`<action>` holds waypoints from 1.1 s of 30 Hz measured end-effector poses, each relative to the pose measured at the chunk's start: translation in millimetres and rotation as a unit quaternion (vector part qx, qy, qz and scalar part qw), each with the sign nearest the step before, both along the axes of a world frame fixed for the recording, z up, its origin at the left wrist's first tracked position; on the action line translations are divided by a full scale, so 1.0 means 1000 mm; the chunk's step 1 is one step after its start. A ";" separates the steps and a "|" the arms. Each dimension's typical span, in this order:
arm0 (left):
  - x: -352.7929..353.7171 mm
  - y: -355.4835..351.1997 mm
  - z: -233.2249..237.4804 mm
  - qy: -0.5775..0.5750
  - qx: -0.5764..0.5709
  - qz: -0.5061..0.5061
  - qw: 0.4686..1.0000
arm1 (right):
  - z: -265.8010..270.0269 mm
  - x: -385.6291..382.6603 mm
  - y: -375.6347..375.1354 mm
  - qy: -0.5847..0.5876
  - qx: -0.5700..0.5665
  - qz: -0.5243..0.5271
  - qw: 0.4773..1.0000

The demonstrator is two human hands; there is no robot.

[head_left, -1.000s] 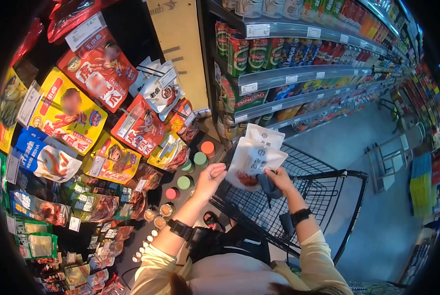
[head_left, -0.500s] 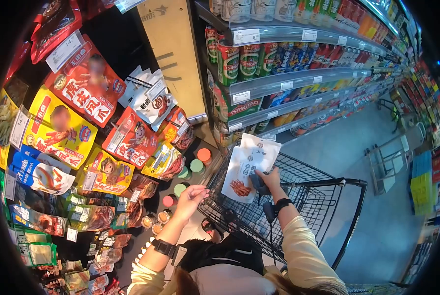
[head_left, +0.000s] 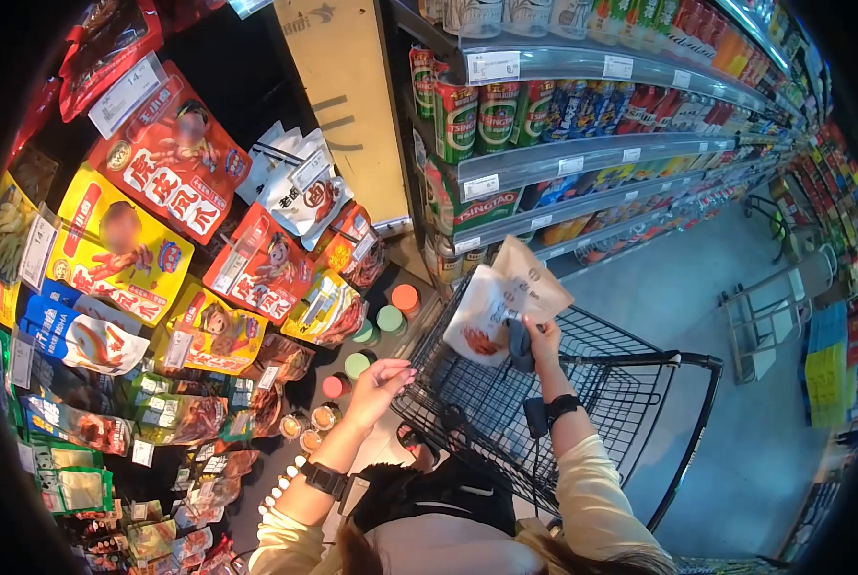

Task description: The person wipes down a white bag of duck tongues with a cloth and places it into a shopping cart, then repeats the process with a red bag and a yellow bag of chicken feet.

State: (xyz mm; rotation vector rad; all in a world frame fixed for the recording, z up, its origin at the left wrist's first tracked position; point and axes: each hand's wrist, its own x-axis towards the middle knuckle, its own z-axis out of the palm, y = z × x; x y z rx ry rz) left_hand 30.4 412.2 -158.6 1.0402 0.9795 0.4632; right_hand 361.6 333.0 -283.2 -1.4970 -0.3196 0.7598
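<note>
My right hand (head_left: 545, 347) is closed on snack pouches over the shopping cart (head_left: 630, 412). The front pouch (head_left: 475, 321) is white with a picture of brown food. Behind it fans out a second pouch (head_left: 536, 283), beige in this light. A dark grey object (head_left: 519, 343) lies against the pouches at my fingers; I cannot make out its kind. My left hand (head_left: 379, 388) hovers by the cart's near left rim, fingers loosely bent, with nothing visible in them.
Hanging snack bags, such as a red pouch (head_left: 175, 158) and a yellow pouch (head_left: 122, 244), fill the rack on the left. Jars with coloured lids (head_left: 389, 319) stand below. Beer cans (head_left: 496, 117) line shelves ahead. A metal trolley (head_left: 779, 302) stands in the aisle.
The pouches in my right hand have tilted and fanned wider, the rear one turning to the right. My left hand has barely moved. The whole view has shifted slightly.
</note>
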 end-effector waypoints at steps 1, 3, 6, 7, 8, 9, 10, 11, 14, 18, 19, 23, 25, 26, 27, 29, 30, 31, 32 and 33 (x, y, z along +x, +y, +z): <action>0.002 -0.001 0.000 0.000 -0.001 0.001 1.000 | -0.002 0.004 0.001 0.000 -0.001 0.001 1.000; 0.005 -0.002 0.000 -0.013 0.006 -0.018 1.000 | -0.010 0.012 0.006 -0.023 -0.025 0.037 0.999; 0.007 -0.003 0.002 -0.002 0.004 -0.026 1.000 | -0.031 0.015 0.007 -0.111 -0.069 0.070 0.989; 0.006 -0.003 0.003 -0.001 0.005 -0.024 1.000 | -0.031 0.011 0.006 -0.111 -0.068 0.071 0.989; 0.004 -0.003 0.004 -0.003 0.001 -0.021 1.000 | -0.031 0.007 0.003 -0.104 -0.066 0.062 0.990; 0.003 -0.003 0.004 -0.005 -0.002 -0.017 1.000 | -0.034 0.003 0.000 -0.097 -0.064 0.053 0.992; 0.001 -0.003 0.003 -0.005 -0.002 -0.015 1.000 | -0.041 0.003 -0.003 -0.097 -0.063 0.055 0.992; -0.001 -0.004 0.002 -0.006 0.000 -0.011 1.000 | -0.047 0.003 -0.006 -0.141 -0.077 0.058 0.985; -0.006 -0.003 0.000 -0.008 0.002 -0.007 1.000 | -0.049 0.001 -0.009 -0.163 -0.087 0.048 0.982; -0.007 -0.003 0.002 0.007 0.004 -0.007 1.000 | -0.052 -0.001 -0.006 -0.159 -0.130 0.055 0.977; -0.007 -0.003 0.003 0.007 0.010 0.001 1.000 | -0.057 0.001 -0.003 -0.161 -0.124 0.062 0.977; -0.009 -0.003 0.000 -0.006 0.021 0.010 1.000 | -0.069 0.011 0.018 -0.103 -0.120 0.164 0.974; -0.012 0.000 0.002 -0.001 0.023 -0.003 1.000 | -0.057 0.005 0.017 -0.084 -0.119 0.094 0.985; -0.014 0.003 0.005 -0.002 0.025 -0.010 1.000 | -0.058 0.003 0.015 -0.102 -0.198 0.038 0.974; -0.017 0.006 0.007 -0.002 0.033 -0.002 0.999 | -0.064 0.003 0.016 -0.118 -0.275 -0.021 0.954; -0.024 0.010 0.009 -0.015 0.047 0.017 0.999 | -0.026 -0.005 0.006 0.008 -0.281 -0.085 0.956; -0.027 0.012 0.014 -0.048 0.053 0.021 0.997 | -0.012 -0.006 0.000 0.089 -0.196 -0.053 0.975; -0.025 0.014 0.024 -0.051 0.059 0.025 0.997 | 0.006 -0.014 0.003 0.086 -0.191 -0.049 0.977; -0.021 0.015 0.033 -0.058 0.116 -0.001 0.992 | 0.023 -0.026 0.007 0.151 -0.101 0.004 0.983; -0.015 0.015 0.045 -0.064 0.172 -0.025 0.983 | 0.044 -0.042 0.008 0.214 -0.011 0.059 0.975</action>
